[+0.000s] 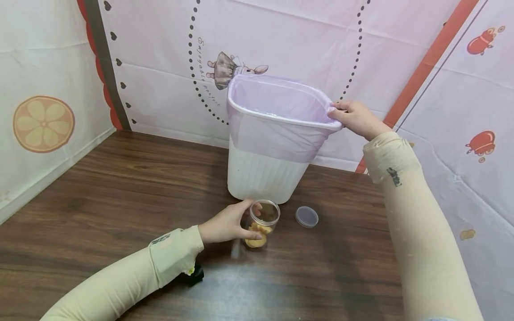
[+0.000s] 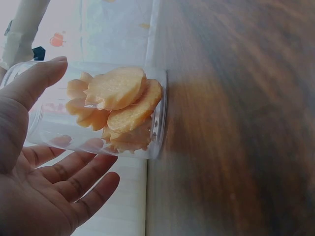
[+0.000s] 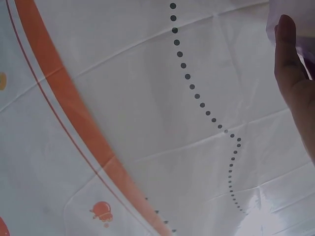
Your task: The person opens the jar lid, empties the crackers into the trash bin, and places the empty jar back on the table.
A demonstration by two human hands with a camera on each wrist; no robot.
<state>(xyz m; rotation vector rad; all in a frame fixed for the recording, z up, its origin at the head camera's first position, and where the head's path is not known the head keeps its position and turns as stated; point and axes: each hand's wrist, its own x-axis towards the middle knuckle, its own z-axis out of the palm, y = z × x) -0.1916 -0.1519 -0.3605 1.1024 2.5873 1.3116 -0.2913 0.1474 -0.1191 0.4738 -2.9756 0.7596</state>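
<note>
My left hand [image 1: 229, 223] is around a clear plastic jar [image 1: 268, 213] standing upright on the wooden table, thumb on the near side and fingers on the far side. Several pale-yellow pieces with scalloped edges [image 2: 115, 88] lie in the bottom of the jar, which has no lid on. Its round lid [image 1: 307, 216] appears to lie flat to the right. My right hand [image 1: 357, 117] grips the right rim of a white trash bin [image 1: 261, 176], thumb over the purple bag [image 1: 277, 138] that lines it and folds down outside.
A small black object [image 1: 196, 275] shows beside the left sleeve. The bin stands just behind the jar, near the printed cloth [image 1: 160, 102] hung at the back. More printed cloth covers the left and right sides of the dark wooden table [image 1: 168, 178].
</note>
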